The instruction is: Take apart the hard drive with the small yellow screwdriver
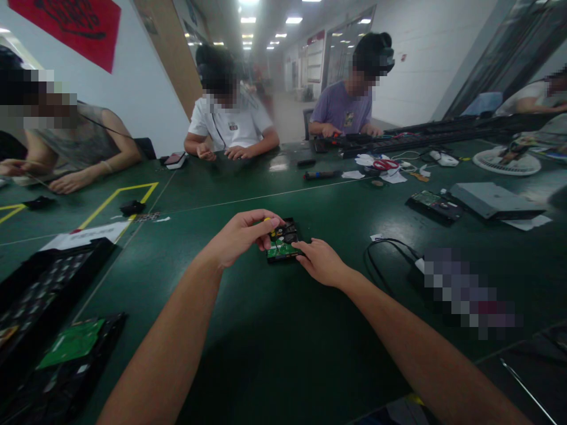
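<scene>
A hard drive (pixel 283 250) lies on the green table in front of me, its green circuit board facing up. My left hand (pixel 241 236) is over its left side, thumb and fingers pinched round a small yellow-handled screwdriver (pixel 272 232). The fingers mostly cover this tool, and I cannot tell whether its tip touches a screw. From the right, my right hand (pixel 322 261) holds the drive by its edge, index finger on top of the board and thumb low at the side.
At the left are a black tray (pixel 57 283) and another drive with a green board (pixel 71 342). To the right stand a grey metal box (pixel 496 199), another hard drive (pixel 434 206) and a black cable (pixel 376 265). Several people sit across the table (pixel 248 330).
</scene>
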`<state>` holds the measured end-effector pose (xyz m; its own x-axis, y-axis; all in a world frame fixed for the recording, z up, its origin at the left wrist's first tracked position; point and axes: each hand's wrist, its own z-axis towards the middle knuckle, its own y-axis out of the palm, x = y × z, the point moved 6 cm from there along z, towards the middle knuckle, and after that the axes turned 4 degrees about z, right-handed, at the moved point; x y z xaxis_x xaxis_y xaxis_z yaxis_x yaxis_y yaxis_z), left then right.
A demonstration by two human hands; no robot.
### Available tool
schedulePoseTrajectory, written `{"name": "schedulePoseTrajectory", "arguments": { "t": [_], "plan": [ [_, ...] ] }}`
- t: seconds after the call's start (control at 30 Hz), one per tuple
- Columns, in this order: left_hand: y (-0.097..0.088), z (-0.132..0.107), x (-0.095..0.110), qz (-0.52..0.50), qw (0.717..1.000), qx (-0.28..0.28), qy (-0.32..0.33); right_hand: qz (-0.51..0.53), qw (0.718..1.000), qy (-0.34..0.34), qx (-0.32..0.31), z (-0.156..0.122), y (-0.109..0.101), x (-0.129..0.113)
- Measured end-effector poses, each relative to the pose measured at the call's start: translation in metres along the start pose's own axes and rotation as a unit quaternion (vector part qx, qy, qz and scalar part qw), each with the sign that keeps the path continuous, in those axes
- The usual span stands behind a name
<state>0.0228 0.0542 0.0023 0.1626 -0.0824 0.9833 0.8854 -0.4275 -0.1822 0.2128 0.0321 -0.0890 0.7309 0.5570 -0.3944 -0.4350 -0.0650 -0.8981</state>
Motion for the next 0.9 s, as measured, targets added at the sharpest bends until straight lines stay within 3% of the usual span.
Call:
{"name": "schedulePoseTrajectory", "arguments": {
  "t": [0.53, 0.9],
  "plan": [
    [-0.0012, 0.0012, 0.0000, -0.083, 0.996, 0.031, -0.019, 0.001, 1.000, -0.008, 0.005, 0.0003, 0.0047, 0.0027],
    [-0.0011, 0.0016, 0.0032, -0.049, 0.998, 0.025, -0.008, 0.004, 1.000, -0.005, 0.006, -0.0002, 0.0045, 0.0043]
  ]
}}
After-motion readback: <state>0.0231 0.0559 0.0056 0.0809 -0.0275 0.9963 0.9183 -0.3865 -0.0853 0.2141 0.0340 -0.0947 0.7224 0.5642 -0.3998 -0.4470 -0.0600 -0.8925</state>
